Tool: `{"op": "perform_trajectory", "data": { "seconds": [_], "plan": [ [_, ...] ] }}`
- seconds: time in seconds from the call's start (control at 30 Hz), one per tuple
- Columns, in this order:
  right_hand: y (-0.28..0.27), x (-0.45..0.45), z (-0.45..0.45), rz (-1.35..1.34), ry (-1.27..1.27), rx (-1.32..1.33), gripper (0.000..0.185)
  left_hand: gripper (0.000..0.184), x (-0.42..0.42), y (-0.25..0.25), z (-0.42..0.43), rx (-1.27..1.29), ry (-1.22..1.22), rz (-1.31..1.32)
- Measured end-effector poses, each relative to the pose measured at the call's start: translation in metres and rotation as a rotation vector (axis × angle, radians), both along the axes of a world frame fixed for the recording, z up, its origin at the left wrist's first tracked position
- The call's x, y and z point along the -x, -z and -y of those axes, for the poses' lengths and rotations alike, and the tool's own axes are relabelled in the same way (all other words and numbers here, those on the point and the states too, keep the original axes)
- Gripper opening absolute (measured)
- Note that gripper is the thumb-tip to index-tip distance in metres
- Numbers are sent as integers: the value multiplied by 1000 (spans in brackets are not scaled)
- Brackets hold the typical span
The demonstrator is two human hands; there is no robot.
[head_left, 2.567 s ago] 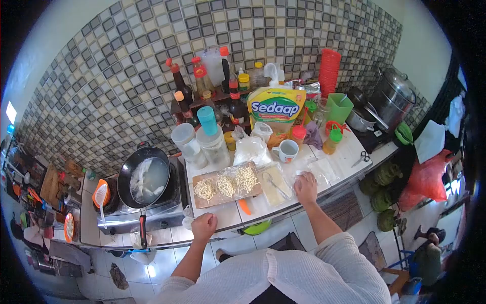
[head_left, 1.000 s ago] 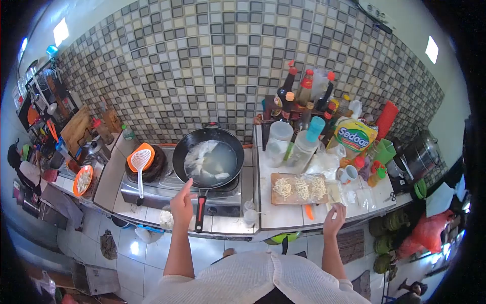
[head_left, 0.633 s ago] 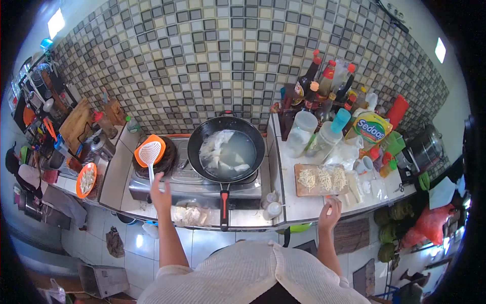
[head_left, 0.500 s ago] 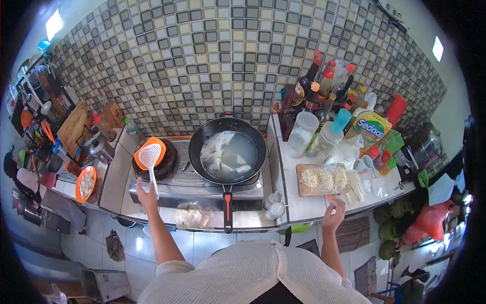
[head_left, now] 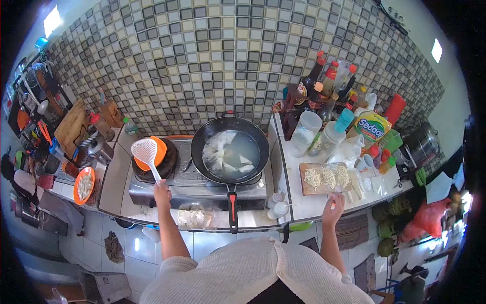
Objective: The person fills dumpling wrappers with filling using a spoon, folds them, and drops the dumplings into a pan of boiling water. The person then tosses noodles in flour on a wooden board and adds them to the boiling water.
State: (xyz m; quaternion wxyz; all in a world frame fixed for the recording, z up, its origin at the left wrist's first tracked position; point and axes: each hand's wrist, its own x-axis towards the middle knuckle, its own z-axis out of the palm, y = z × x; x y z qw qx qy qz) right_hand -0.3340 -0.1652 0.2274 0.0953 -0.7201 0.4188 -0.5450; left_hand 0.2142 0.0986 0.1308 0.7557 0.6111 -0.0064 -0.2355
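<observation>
My left hand [head_left: 162, 194] is closed round the handle of a white slotted spoon [head_left: 144, 150]. The spoon's perforated head is tilted up over an orange plate [head_left: 158, 152] on the left burner. To the right, a black wok [head_left: 200, 167] holds cloudy liquid with pale, flat folded pieces [head_left: 217, 152] in it. My right hand [head_left: 332, 209] hovers by the front edge of a wooden board [head_left: 310, 188], fingers loosely curled with a gap to the thumb; I see nothing in them. Several small heaps of noodles [head_left: 329, 178] lie on the board.
The wok's handle [head_left: 233, 213] sticks out over the stove's front edge. A plastic bag of pale food [head_left: 195, 219] lies before the stove. Sauce bottles [head_left: 310, 81] and jars [head_left: 306, 129] crowd the right counter. Another orange plate [head_left: 79, 195] stands far left.
My left hand has closed on the spoon's handle and raised it, tilting its head leftward. My right hand has moved slightly toward the board.
</observation>
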Motion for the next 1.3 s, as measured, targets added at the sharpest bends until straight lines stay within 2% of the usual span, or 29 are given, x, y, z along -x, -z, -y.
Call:
{"op": "perform_trajectory", "data": {
  "seconds": [0.07, 0.1, 0.13, 0.23, 0.3, 0.33, 0.4, 0.47, 0.53, 0.57, 0.7, 0.77, 0.97, 1.1, 1.17, 1.3],
  "plan": [
    [-1, -2, 0, -14, -2, -1, 17, 17, 15, 1, 9, -40, -61, 201],
    [-1, -2, -1, -26, -6, 2, 18, 21, 21, 5, 14, -175, -75, 403],
    [1, -2, -2, -26, -2, 0, 18, 21, 29, 10, 17, -177, -71, 405],
    [3, 1, -4, -40, 20, -44, 20, 23, 72, -19, 28, -120, 50, 369],
    [4, 3, -5, -32, 10, -39, 20, 25, 86, -35, 31, -285, 359, 593],
    [4, 2, -5, -33, 14, -41, 20, 25, 93, -48, 33, -286, 364, 593],
    [5, 2, -5, -8, 18, -41, 20, 27, 108, -93, 43, -448, 637, 682],
    [11, 5, -2, -29, 11, -32, 20, 27, 114, -106, 56, -526, 699, 726],
    [9, 6, -3, -48, 2, -17, 20, 28, 113, -102, 71, -732, 666, 1130],
    [2, 3, -6, -40, 2, -51, 19, 27, 121, -120, 78, -786, 706, 1027],
    [-1, 8, -4, -11, -26, -69, 20, 29, 124, -116, 101, -832, 677, 1099],
    [-5, 11, -8, -23, -8, -38, 20, 31, 124, -113, 110, -845, 774, 1061],
    [-2, 24, -10, -29, 30, -23, 21, 33, 128, -126, 106, -743, 739, 931],
    [2, 28, -10, -20, 44, -41, 22, 28, 123, -119, 95, -768, 705, 942],
    [-1, 28, -12, -32, 28, -38, 22, 23, 124, -117, 88, -804, 588, 1178],
    [-1, 20, -11, -21, 7, -55, 21, 23, 125, -115, 81, -816, 519, 1299]
  ]
}}
